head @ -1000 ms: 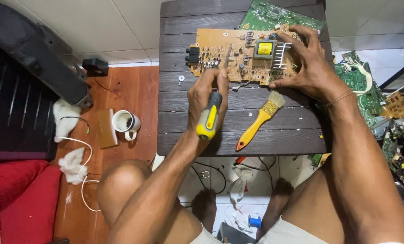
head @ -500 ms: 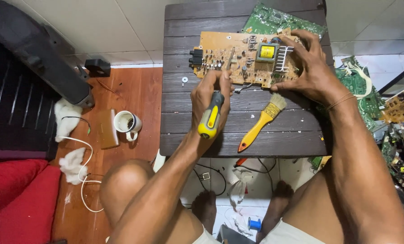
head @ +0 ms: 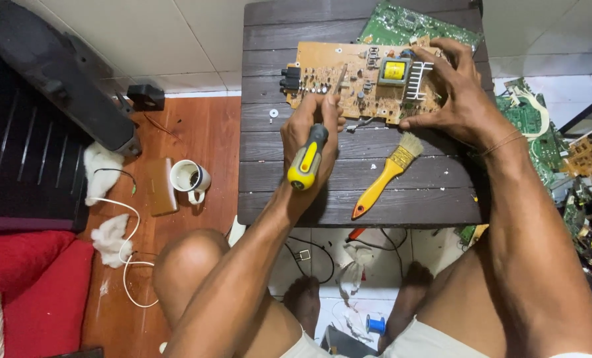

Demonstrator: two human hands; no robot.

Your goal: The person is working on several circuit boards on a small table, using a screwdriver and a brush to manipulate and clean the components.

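Note:
A tan circuit board (head: 349,79) with a yellow transformer and a metal heat sink lies on the dark wooden table (head: 269,26). My left hand (head: 309,126) grips a screwdriver (head: 309,159) with a yellow and grey handle, its shaft angled up onto the board's middle. My right hand (head: 458,93) presses on the board's right end, fingers spread over the heat sink and the lower edge.
A yellow-handled paintbrush (head: 389,174) lies on the table below the board. A green circuit board (head: 409,23) sticks out behind. A small washer (head: 273,113) sits at left. On the floor stand a white mug (head: 190,178), white cable, more boards at right (head: 541,132).
The screwdriver tip has moved up onto the board's middle. My right hand still holds the board's right end.

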